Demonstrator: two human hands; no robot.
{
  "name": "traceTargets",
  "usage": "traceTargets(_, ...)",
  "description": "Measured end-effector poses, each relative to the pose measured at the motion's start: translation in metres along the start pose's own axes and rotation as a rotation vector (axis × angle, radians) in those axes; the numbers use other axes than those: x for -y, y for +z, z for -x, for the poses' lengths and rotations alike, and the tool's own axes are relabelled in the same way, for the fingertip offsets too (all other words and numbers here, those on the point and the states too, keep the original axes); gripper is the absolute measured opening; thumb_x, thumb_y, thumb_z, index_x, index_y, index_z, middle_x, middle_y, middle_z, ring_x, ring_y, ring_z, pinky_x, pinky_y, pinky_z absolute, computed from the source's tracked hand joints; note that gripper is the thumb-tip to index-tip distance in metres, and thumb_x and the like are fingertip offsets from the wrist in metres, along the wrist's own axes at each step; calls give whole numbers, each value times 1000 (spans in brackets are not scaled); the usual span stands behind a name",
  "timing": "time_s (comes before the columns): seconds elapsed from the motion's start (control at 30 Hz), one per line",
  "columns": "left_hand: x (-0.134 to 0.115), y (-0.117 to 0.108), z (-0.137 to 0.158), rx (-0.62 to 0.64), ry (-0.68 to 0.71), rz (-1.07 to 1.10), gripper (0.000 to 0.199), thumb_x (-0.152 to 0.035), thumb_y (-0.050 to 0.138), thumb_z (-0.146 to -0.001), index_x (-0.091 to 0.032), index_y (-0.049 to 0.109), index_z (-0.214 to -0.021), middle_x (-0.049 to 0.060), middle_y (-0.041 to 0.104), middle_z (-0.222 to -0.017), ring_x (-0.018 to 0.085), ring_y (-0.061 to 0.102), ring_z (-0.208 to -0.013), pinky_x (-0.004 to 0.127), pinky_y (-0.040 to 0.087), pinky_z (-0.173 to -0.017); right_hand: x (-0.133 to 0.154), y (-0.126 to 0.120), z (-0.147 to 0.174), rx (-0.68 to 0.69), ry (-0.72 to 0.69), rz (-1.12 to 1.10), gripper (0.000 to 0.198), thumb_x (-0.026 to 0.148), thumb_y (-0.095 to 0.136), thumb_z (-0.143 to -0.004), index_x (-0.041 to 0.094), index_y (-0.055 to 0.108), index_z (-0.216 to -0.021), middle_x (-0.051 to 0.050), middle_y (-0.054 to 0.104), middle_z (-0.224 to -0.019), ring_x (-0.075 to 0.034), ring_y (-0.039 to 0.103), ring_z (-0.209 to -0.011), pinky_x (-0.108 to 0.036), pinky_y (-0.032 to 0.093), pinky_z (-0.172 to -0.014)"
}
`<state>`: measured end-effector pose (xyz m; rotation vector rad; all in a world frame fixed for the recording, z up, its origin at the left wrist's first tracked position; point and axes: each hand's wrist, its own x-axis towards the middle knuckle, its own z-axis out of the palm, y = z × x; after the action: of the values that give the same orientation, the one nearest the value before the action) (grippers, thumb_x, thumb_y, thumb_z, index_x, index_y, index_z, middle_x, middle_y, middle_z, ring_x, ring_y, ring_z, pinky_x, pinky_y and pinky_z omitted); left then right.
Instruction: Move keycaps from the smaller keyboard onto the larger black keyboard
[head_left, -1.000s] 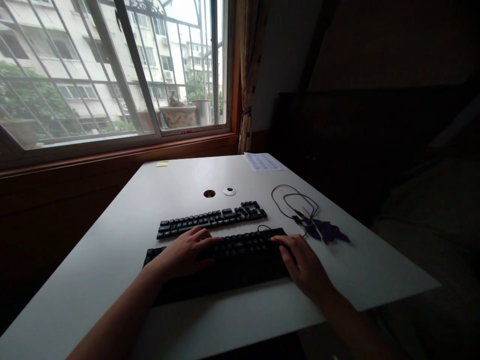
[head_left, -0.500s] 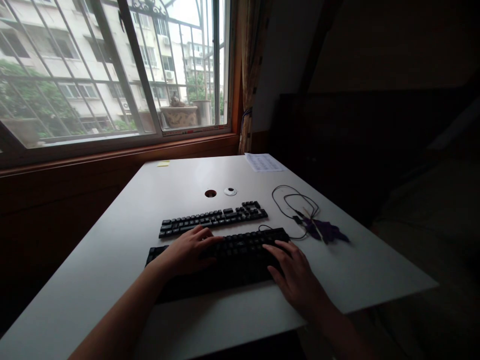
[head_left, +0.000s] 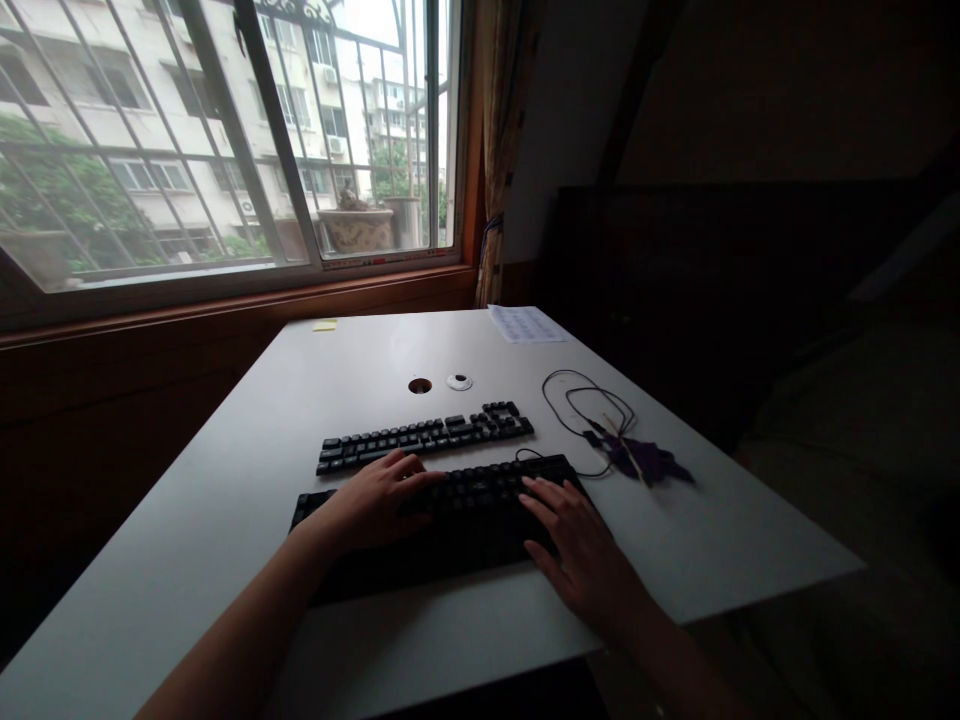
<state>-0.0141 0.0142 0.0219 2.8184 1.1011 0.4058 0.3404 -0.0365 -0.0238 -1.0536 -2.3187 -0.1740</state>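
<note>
A black keyboard lies on the white table in front of me. My left hand rests over its left half, open, fingers stretched toward the middle; the wrist and palm hide the keys under them. Over the right end is my right hand, open with its fingers spread on the keys and the thumb near the front edge. Just beyond lie rows of black keycaps laid out in the shape of a keyboard; whether they sit on a base I cannot tell. Neither hand grips anything.
To the right, a black cable lies coiled beside a dark purple cloth with a thin stick across it. Farther back are a round hole, its white cover, printed paper and a yellow sticky note.
My right hand has shifted slightly left along the keyboard, its fingers now a little farther over the keys. My left hand stays in place on the keyboard. The view has moved very slightly.
</note>
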Motion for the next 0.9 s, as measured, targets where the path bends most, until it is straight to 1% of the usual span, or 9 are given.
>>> traceTargets(0.07,0,1,0,-4,-1,1,63,-36,70,-94,-35,46,-152,8,62,-126,27,57,-112,44,55,-96,2,1,-1,18,-27,-1,53,24,57,-101,25,44,-153,-11,52,-156,-30,47,-146,-59,42,-121)
traceTargets(0.17,1,1,0,-9,6,-1,64,-35,71,-93,-34,47,-152,8,63,-126,27,58,-112,43,56,-95,3,2,-3,58,-44,-19,52,23,56,-101,24,46,-152,-11,58,-151,-28,53,-142,-55,48,-119)
traceTargets(0.33,1,0,0,-17,15,-7,63,-36,69,-94,-33,47,-152,8,63,-126,27,58,-112,43,56,-97,5,0,-5,39,-32,-30,52,23,56,-101,24,46,-152,-11,59,-150,-27,54,-141,-54,47,-119)
traceTargets(0.53,-1,0,1,-2,-3,-11,64,-35,70,-93,-34,46,-153,8,62,-128,27,57,-114,43,55,-97,6,1,-6,53,-34,-7,50,26,57,-100,23,50,-149,-10,60,-148,-27,54,-140,-54,48,-118)
traceTargets(0.63,-2,-1,1,-3,0,-5,64,-35,70,-93,-33,46,-152,8,63,-128,27,58,-114,43,56,-97,7,2,-6,68,-31,19,51,29,59,-100,23,49,-150,-10,59,-150,-29,53,-140,-56,48,-117)
traceTargets(0.73,-3,-3,0,-2,-4,1,59,-37,69,-95,-32,49,-150,8,64,-126,27,59,-113,43,56,-96,8,3,-8,91,-26,40,53,30,59,-100,23,50,-151,-10,58,-150,-29,53,-140,-56,48,-118)
traceTargets(0.9,-2,-8,-1,-28,2,22,49,-38,59,-102,-28,51,-149,9,68,-128,25,64,-114,41,56,-98,11,4,-12,82,-40,39,50,28,59,-100,24,53,-149,-9,59,-150,-29,53,-139,-56,47,-119)
